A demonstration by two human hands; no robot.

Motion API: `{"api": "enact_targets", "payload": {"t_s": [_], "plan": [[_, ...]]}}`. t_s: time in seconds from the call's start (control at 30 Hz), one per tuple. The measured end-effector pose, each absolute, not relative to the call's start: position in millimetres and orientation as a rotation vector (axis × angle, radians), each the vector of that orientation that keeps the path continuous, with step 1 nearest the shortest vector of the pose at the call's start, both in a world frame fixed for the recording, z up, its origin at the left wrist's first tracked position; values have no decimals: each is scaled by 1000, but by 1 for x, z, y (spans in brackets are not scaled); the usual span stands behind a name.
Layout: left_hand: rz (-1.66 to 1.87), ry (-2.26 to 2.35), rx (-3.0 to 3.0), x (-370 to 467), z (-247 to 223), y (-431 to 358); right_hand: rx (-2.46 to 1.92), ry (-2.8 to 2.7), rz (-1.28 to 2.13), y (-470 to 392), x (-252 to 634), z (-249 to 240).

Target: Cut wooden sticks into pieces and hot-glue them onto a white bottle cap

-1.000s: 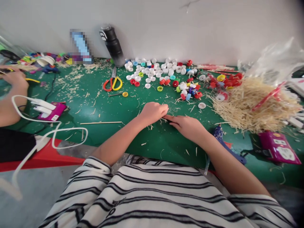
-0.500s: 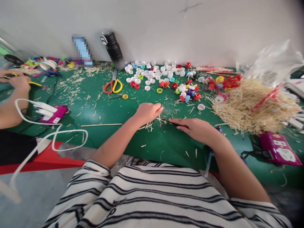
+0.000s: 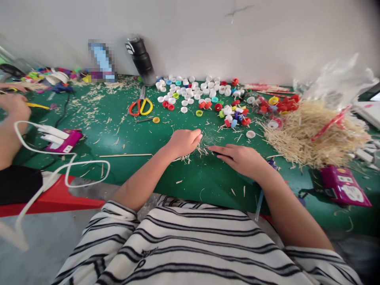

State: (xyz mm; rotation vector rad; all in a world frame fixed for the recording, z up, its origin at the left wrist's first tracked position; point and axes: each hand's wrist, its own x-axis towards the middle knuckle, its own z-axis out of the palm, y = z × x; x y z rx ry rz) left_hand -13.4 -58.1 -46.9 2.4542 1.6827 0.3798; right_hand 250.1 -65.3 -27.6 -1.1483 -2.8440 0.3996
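Observation:
My left hand (image 3: 187, 141) is closed in a pinch above the green table (image 3: 178, 194); what its fingertips hold is hidden. Just to the right, my right hand (image 3: 242, 158) is closed around a dark, narrow knife-like tool (image 3: 223, 154), its index finger stretched along the top. Pale wood slivers (image 3: 202, 150) lie between the two hands, and more shavings (image 3: 184, 159) sit under my left hand. A thin wooden stick (image 3: 124, 155) runs toward my left forearm and disappears behind it.
Scissors (image 3: 140, 107), a black bottle (image 3: 141, 59) and many bottle caps (image 3: 194, 93) stand or lie toward the wall. Right are a heap of thin sticks (image 3: 311, 134) and a purple box (image 3: 344, 186). Left are a white cable (image 3: 68, 174) and another person's hand (image 3: 14, 106).
My right hand has shifted slightly left, and less of the dark tool shows beyond its fingertip. My left hand stays nearly in place. The other person's hand has moved left.

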Motion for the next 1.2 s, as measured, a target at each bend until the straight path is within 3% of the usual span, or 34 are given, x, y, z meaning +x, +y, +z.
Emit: {"api": "enact_targets", "payload": {"t_s": [0.53,0.83,1.2], "plan": [[302,1664,2426,-10,-41,-61,-1255,-2790,216,-65,234,-33],[277,1715,2357,-9,-38,-60,-1208,-2628,740,-65,230,-26],[292,1727,2365,-8,-42,-60,-1235,-2614,775,-66,233,-26]]}}
